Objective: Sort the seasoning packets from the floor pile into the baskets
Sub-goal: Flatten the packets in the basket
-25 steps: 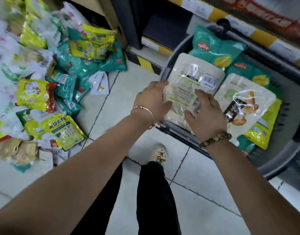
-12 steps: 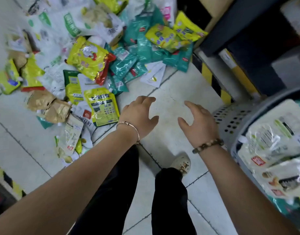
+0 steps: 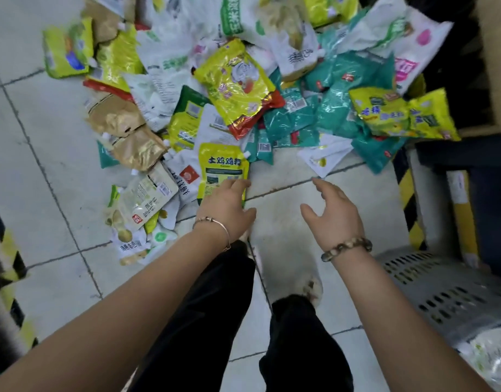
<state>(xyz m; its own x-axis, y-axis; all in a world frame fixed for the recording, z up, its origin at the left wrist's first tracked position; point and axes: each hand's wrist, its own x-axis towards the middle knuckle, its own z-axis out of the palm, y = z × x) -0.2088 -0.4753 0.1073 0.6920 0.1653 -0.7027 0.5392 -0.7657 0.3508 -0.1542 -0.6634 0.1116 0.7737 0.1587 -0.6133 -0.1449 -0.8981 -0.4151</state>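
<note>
1. The tiled floor (image 3: 45,193) carried everything. The pile of seasoning packets (image 3: 243,89) covered its far half, and every place below is given from that pile.
2. The pile was a loose overlap of yellow, teal, white and brown-gold packets. So many lay there that the sorting looked far from done.
3. A grey perforated basket (image 3: 441,292) stood to the right of the pile and nearer the person, well apart from it. A blurred white packet (image 3: 489,360) lay inside it.
4. Both hands held nothing and were spread apart from each other.
   - The left hand (image 3: 225,206) was at the pile's near edge, with relaxed fingers over the lower part of a yellow pouch (image 3: 223,165). I could not tell whether they touched it or were just above it.
   - The right hand (image 3: 332,213) hovered over bare tile just short of the pile's near edge, its fingers splayed. It was near a flat white sachet (image 3: 325,157).
5. The yellow pouch lay flat and face up on the pile's near edge. It overlapped white packets on its left side.
6. The step in hand seemed to be the reach for the next packet, most likely the yellow pouch.
   - The next move called for curling the left fingers round its lower edge and lifting it clear of its neighbours without dragging them.
   - The pouch would then need carrying right, away from the pile, to a basket.
   - Only one basket showed, so which one suited this pouch could not be told.
</note>
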